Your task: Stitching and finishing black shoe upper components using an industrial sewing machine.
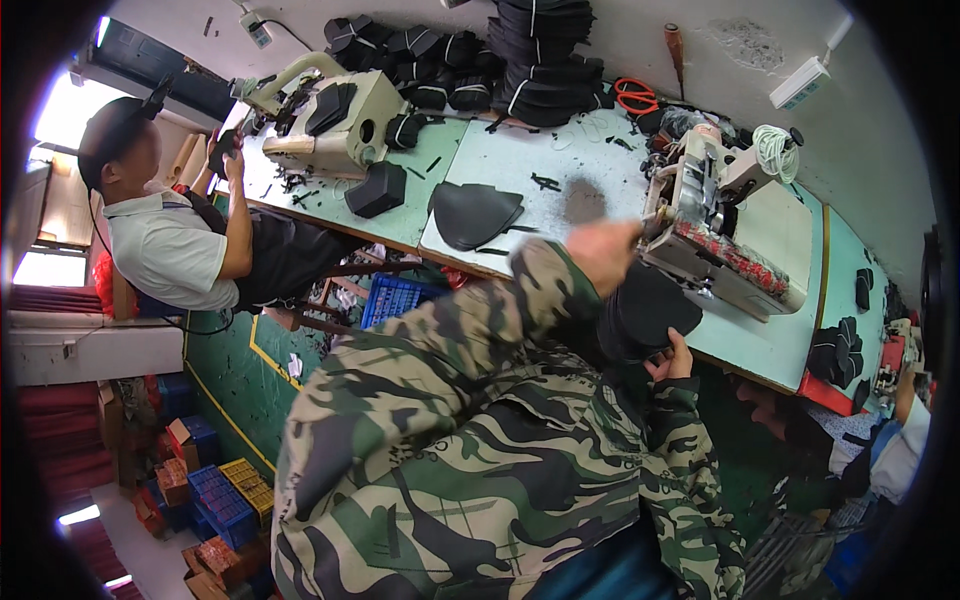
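Note:
My left hand (603, 252), smeared by motion, is up at the needle end of a cream sewing machine (735, 235); its fingers do not show clearly. Below that machine's front edge, my right hand (672, 360) grips the lower rim of a black rounded panel (648, 318), thumb and fingers closed around the edge. The panel's upper part lies close under the machine head, partly hidden by my left hand. On the white table to the left rests another black rounded panel (475, 215), with black scraps beside it.
A co-worker (170, 230) sits at a second sewing machine (335, 125) on the left. Tall bundles of black pieces (540, 60) stand along the wall, near red-handled scissors (636, 96). Blue crates (222, 503) fill the lower left. More black bundles (838, 350) lie at right.

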`<action>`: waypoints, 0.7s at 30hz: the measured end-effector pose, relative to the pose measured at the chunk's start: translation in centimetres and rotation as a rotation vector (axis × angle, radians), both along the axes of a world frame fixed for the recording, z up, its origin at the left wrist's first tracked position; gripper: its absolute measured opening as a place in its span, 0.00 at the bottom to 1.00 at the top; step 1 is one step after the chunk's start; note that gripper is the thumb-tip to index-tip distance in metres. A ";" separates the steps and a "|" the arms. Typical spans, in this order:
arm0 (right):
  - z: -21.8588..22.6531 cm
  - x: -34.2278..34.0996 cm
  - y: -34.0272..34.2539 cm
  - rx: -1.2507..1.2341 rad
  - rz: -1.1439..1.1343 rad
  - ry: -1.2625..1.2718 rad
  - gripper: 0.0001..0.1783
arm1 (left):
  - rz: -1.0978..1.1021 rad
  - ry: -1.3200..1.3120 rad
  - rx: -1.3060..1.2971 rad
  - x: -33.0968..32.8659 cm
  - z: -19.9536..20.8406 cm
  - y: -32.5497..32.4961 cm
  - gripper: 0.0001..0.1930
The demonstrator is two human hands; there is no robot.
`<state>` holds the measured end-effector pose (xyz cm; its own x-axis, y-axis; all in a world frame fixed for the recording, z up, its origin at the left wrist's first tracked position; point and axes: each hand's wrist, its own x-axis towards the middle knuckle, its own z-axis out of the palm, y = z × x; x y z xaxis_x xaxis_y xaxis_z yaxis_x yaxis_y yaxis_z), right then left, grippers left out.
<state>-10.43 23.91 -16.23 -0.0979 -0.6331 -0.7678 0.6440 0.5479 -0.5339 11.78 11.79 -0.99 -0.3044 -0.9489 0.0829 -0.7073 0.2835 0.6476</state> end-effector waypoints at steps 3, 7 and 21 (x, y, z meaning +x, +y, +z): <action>0.2 -0.7 0.4 -0.012 0.000 -0.004 0.28 | 0.041 0.143 -0.554 3.7 3.7 -2.2 0.13; -0.1 -0.7 0.2 0.014 0.011 0.009 0.28 | -0.174 -0.221 -0.336 6.6 -3.5 -5.3 0.14; 2.6 0.1 0.3 -0.083 0.053 -0.001 0.22 | -0.466 -0.243 -0.083 -5.6 -8.6 4.4 0.30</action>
<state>-10.36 24.24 -13.64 -0.0625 -0.6985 -0.7128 0.6158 0.5350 -0.5783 6.19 16.19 -9.60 -0.7120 -0.7017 0.0271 -0.6208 0.6470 0.4427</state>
